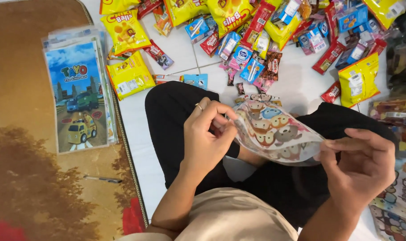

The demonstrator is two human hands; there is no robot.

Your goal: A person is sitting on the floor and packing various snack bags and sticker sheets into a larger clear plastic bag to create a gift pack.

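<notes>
I sit cross-legged on a white tiled floor and hold a clear plastic bag (274, 131) printed with cartoon animals over my lap. My left hand (206, 136), with a ring on one finger, pinches the bag's left edge. Its right edge is pinched by my right hand (361, 163). The bag is stretched flat between both hands. What is inside it cannot be made out.
Several snack packets lie scattered on the floor ahead: yellow bags (357, 80), red bars (329, 57), blue packs (241, 57). A stack of cartoon-bus plastic bags (78, 96) and a pen (102, 179) rest on a brown rug (29, 178) at left. More printed bags (397, 201) lie at right.
</notes>
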